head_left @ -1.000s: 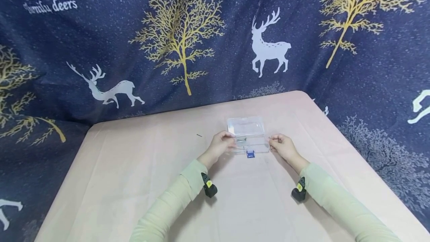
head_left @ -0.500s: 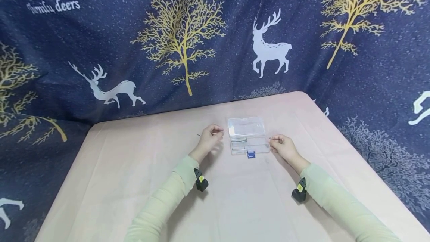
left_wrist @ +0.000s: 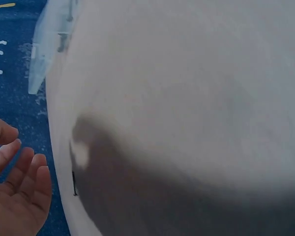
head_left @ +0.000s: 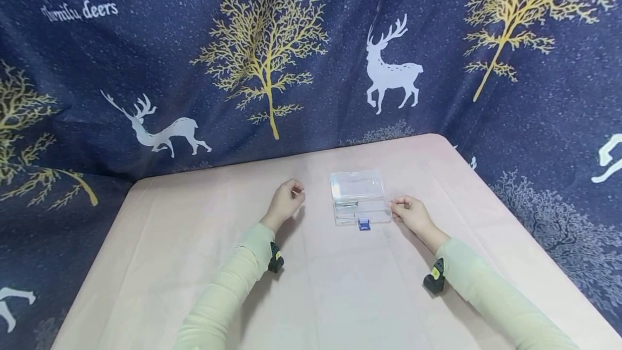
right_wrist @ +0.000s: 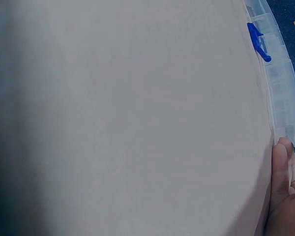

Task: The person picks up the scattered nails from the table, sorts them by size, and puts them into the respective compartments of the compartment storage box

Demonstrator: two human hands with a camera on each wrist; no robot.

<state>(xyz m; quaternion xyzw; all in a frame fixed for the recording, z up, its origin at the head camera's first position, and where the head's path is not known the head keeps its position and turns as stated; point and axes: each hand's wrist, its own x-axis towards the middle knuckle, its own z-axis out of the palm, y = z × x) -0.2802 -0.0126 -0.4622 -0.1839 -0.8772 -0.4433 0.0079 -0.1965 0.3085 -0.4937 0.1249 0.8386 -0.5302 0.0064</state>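
A clear plastic box (head_left: 373, 214) stands on the table with its clear lid (head_left: 357, 183) raised at the back and a blue latch (head_left: 364, 224) in front. Several thin nails (head_left: 346, 204) lie in its back compartment; a thin piece lies in the front one. My right hand (head_left: 412, 214) pinches the box's right end with thumb and fingertips. Left of the box, my left hand (head_left: 285, 201) hovers with loosely bent fingers, nothing held. The left wrist view shows a dark nail (left_wrist: 74, 183) on the table near that hand; in the head view the hand hides it.
A pale pink cloth covers the table (head_left: 359, 296). Behind it hangs a dark blue curtain (head_left: 320, 101) with deer and trees. Each wrist bears a small black camera, such as the left camera (head_left: 276, 258).
My left hand has left the box's left end and moved left to where the loose nail lay in view. My right hand stays at the box's right end.
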